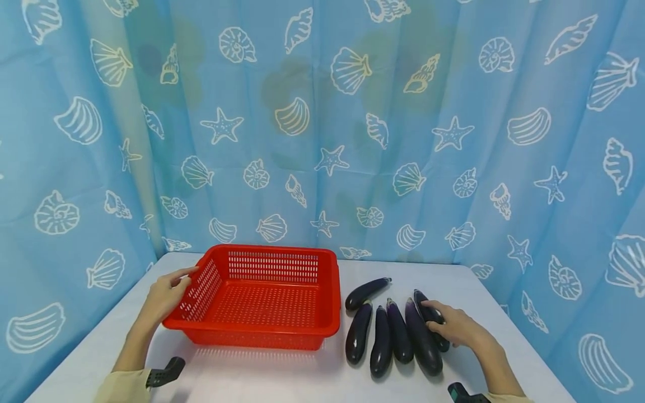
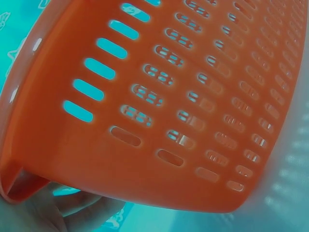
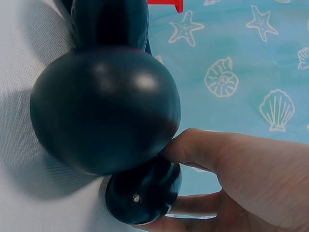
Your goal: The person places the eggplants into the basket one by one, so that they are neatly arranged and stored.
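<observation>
Six eggplants (image 1: 381, 344), one basket (image 1: 252, 330). Right hand (image 1: 457, 326) pinches rightmost eggplant (image 1: 436, 317), long axis slanting, stem away-left; left hand (image 1: 165, 296) grips basket.

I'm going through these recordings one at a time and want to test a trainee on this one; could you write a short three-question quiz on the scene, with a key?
1. How many eggplants can be counted in the head view?
2. True or false: the right hand has its thumb and fingers on the rightmost eggplant.
3. Multiple choice: on which side of the red basket, as the person sees it, is the left hand?
A. The right side
B. The far side
C. The left side

Key:
1. Six
2. True
3. C
</observation>
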`<act>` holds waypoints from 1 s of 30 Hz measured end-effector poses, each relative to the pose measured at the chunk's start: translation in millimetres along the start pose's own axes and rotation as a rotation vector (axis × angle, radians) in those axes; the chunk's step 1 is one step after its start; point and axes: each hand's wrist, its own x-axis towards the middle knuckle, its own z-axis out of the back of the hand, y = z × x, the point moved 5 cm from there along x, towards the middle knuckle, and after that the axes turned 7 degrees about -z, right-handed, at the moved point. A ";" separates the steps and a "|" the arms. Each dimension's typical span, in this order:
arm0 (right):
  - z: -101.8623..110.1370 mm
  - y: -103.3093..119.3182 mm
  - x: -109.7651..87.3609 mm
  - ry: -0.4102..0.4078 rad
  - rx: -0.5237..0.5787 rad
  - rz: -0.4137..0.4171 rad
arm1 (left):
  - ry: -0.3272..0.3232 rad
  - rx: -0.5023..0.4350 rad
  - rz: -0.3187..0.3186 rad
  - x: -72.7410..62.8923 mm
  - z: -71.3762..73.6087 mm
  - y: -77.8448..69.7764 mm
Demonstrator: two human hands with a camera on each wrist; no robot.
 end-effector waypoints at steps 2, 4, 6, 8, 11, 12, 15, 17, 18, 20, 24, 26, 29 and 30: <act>-0.5 -0.9 0.6 0.001 0.006 -0.003 | -0.001 -0.002 0.001 0.7 -0.4 0.3; -0.8 -1.6 1.5 -0.001 0.006 -0.009 | -0.002 -0.009 0.002 1.4 -0.7 0.6; -1.2 -1.8 2.5 -0.001 0.003 -0.014 | -0.002 -0.015 0.005 1.6 -0.8 1.0; -1.7 -1.3 2.8 0.003 0.008 -0.021 | -0.001 -0.015 0.005 0.9 -0.2 1.4; -2.5 -0.8 2.5 0.006 0.012 -0.022 | 0.001 -0.012 0.002 -0.4 1.0 1.6; -2.4 -0.9 2.2 0.003 0.013 -0.019 | 0.001 -0.011 0.000 -0.3 1.3 1.5; -1.1 -0.9 0.7 -0.009 0.011 -0.008 | 0.002 -0.017 -0.006 0.6 1.4 0.8; 0.4 -1.2 0.2 -0.018 0.011 -0.006 | 0.001 -0.020 -0.009 2.3 0.9 0.2; 1.1 -1.2 0.1 -0.020 0.010 -0.007 | 0.001 -0.023 -0.006 2.9 0.6 0.2; 2.2 -1.0 0.2 -0.022 0.007 -0.011 | 0.003 -0.025 0.000 3.6 0.3 0.1; 3.5 -0.4 1.0 -0.029 0.003 -0.015 | 0.000 -0.024 0.001 3.9 1.0 0.4; 3.6 -0.7 1.3 -0.034 0.002 -0.013 | 0.001 -0.029 -0.003 3.2 1.4 0.8; 3.3 -1.2 1.4 -0.033 0.005 -0.008 | 0.005 -0.028 0.000 0.9 1.1 1.7; 3.3 -1.4 1.4 -0.033 0.007 -0.008 | 0.006 -0.027 0.002 0.5 0.8 2.3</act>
